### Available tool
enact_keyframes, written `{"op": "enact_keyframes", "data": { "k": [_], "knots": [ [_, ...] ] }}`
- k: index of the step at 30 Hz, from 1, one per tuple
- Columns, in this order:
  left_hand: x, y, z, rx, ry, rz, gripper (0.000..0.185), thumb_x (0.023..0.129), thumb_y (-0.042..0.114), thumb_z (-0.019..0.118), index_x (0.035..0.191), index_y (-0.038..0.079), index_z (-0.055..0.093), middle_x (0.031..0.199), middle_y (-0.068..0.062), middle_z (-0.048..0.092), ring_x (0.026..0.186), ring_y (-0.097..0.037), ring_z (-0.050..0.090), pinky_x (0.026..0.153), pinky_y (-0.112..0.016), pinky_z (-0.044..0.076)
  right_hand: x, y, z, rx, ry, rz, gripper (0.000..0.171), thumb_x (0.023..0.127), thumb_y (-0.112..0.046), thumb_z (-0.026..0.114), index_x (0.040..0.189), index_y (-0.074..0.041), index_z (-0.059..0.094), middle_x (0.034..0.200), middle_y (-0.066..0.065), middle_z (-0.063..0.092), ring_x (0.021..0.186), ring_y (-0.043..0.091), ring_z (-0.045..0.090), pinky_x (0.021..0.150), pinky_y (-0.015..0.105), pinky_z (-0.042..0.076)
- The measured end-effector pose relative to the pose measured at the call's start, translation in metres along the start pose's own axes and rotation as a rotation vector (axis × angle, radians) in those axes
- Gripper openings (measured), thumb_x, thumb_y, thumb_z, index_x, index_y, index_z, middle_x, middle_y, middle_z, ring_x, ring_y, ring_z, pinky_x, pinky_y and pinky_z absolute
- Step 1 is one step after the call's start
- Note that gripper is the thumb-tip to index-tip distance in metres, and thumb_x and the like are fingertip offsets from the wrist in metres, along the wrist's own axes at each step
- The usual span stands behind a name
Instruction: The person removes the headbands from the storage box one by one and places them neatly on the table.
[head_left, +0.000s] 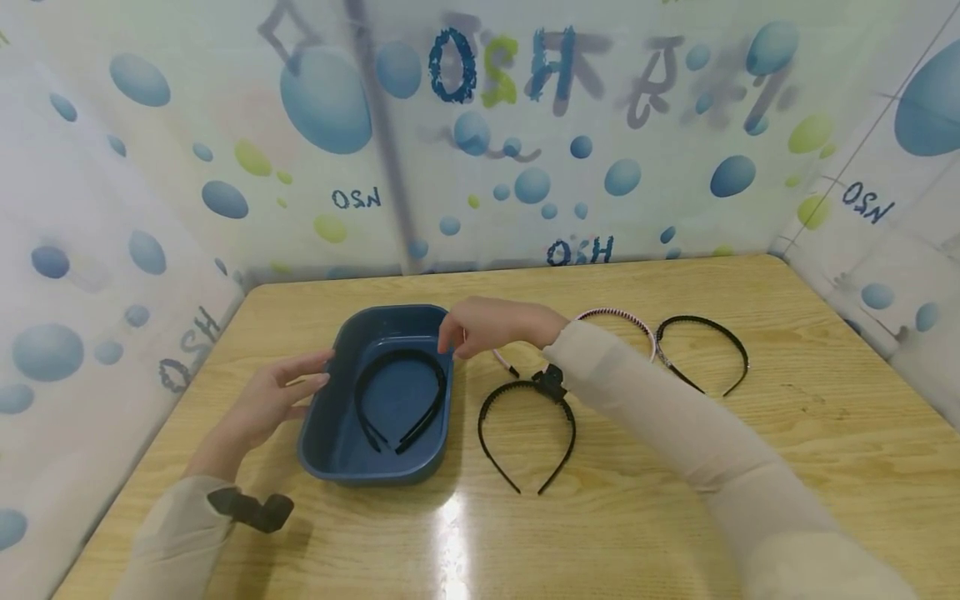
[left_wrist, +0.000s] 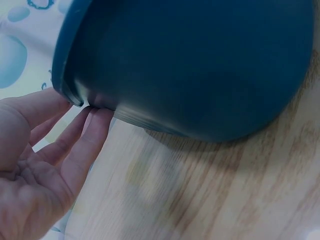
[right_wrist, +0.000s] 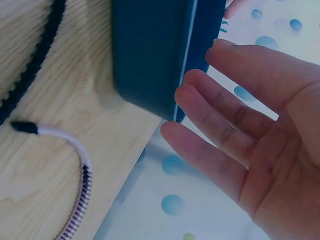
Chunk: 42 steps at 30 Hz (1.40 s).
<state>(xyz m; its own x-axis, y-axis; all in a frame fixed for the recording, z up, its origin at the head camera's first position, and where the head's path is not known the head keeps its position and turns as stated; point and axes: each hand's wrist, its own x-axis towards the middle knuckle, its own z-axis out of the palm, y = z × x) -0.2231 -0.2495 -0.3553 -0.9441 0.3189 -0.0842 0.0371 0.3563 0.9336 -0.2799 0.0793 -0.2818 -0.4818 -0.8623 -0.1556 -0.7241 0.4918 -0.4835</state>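
"Touching the blue bin [head_left: 405, 396] on its left side, the left hand [head_left: 262, 404] is holding its fingers fairly straight and slightly apart, tips meeting the rim and outer wall!"

"And what is happening over on the other side?"

"The right hand [head_left: 480, 325] is hovering at the right rim, its fingers bending loosely and spreading a little; whether the tips are actually touching the bin, I'm not managing to tell!"

"Where is everything lying, then?"

"Black headbands [head_left: 401, 355] (looking like two, nesting together) are lying inside the bin, ends pointing toward the person! Just to the right of it, a toothed headband [head_left: 482, 425] is resting on the wooden table [head_left: 637, 517], its ends facing the same way!"

"And farther right?"

"A pink-and-black striped headband [head_left: 615, 312] is lying partly behind the right forearm, one dark tip showing near the bin, while a plain-looking black hoop [head_left: 708, 320] is curving beside it, the two appearing to touch"
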Motion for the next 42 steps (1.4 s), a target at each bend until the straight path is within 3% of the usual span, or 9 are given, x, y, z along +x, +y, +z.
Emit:
{"op": "enact_keyframes", "data": {
  "k": [15, 24, 31, 34, 42],
  "knots": [
    [0.001, -0.003, 0.000, -0.002, -0.002, 0.002, 0.056, 0.093, 0.023, 0.056, 0.138, -0.003, 0.035, 0.140, -0.025, 0.032, 0.102, 0.003, 0.050, 0.078, -0.032, 0.050, 0.031, -0.015, 0.002, -0.005, -0.033, 0.010, 0.022, 0.088, -0.010, 0.062, 0.110, -0.008, 0.065, 0.089, 0.001, 0.064, 0.077, 0.011, 0.057, 0.069, 0.022, 0.047],
    [0.001, -0.004, 0.001, -0.010, -0.005, 0.012, 0.055, 0.093, 0.022, 0.056, 0.138, -0.003, 0.036, 0.140, -0.025, 0.032, 0.102, 0.002, 0.051, 0.078, -0.033, 0.050, 0.048, -0.020, 0.002, -0.007, -0.056, 0.013, 0.024, 0.089, -0.010, 0.061, 0.112, -0.007, 0.064, 0.106, 0.007, 0.064, 0.085, 0.012, 0.058, 0.073, 0.022, 0.046],
    [0.001, -0.003, 0.001, -0.007, 0.002, 0.010, 0.055, 0.093, 0.023, 0.055, 0.138, -0.004, 0.036, 0.141, -0.025, 0.031, 0.102, 0.003, 0.050, 0.078, -0.032, 0.050, 0.061, -0.021, 0.000, 0.004, -0.073, 0.036, 0.027, 0.089, -0.009, 0.061, 0.116, -0.003, 0.063, 0.108, 0.008, 0.063, 0.072, 0.030, 0.059, 0.058, 0.024, 0.044],
    [0.001, -0.002, 0.001, -0.003, 0.005, 0.009, 0.055, 0.093, 0.023, 0.055, 0.138, -0.003, 0.036, 0.140, -0.025, 0.031, 0.102, 0.003, 0.050, 0.078, -0.032, 0.050, 0.066, -0.022, 0.000, 0.006, -0.084, 0.058, 0.029, 0.090, -0.009, 0.059, 0.118, -0.005, 0.062, 0.116, 0.007, 0.060, 0.065, 0.031, 0.056, 0.052, 0.025, 0.042],
    [0.000, 0.000, -0.001, 0.008, 0.007, 0.000, 0.056, 0.093, 0.025, 0.056, 0.138, -0.002, 0.037, 0.140, -0.024, 0.032, 0.103, 0.003, 0.049, 0.079, -0.033, 0.049, 0.076, -0.025, -0.003, 0.010, -0.107, 0.102, 0.030, 0.091, -0.010, 0.058, 0.121, -0.006, 0.060, 0.124, 0.006, 0.055, 0.077, 0.032, 0.060, 0.051, 0.027, 0.044]
  ]
}}
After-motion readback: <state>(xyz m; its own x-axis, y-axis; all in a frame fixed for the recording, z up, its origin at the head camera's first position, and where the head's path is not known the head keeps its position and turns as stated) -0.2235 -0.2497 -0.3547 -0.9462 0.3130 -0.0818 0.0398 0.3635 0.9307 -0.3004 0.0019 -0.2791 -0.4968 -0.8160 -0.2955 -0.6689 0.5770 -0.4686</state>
